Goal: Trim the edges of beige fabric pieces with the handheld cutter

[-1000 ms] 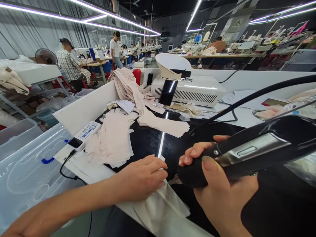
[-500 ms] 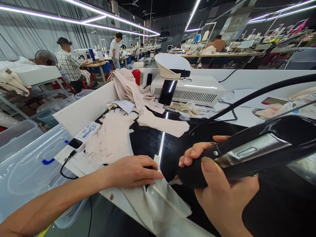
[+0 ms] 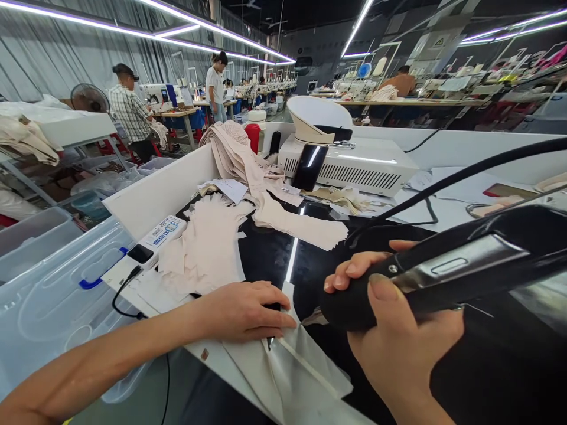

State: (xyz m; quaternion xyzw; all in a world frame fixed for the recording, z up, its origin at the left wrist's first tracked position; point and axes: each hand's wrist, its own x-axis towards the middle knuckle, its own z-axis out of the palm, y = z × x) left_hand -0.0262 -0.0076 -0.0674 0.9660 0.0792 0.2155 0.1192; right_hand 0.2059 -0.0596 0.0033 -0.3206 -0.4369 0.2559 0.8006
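My right hand (image 3: 394,330) is wrapped round the thick black handle of a corded hand tool (image 3: 447,271) with a silver plate on top, its nose pointing left over the glossy black worktop (image 3: 274,254). My left hand (image 3: 243,310) lies palm down, fingers together, pressing a pale translucent fabric piece (image 3: 301,372) at the table's near edge, right by the tool's tip. A stack of beige cut fabric pieces (image 3: 204,248) lies just beyond the left hand.
A white machine (image 3: 354,165) with a phone (image 3: 309,167) leaning on it stands at the back. A power strip (image 3: 153,242) and a clear plastic bin lid (image 3: 57,295) are at the left. Other people work at distant tables.
My left hand slid a little left and back along the pale fabric, which shifted with it. The right hand and the tool stayed almost still.
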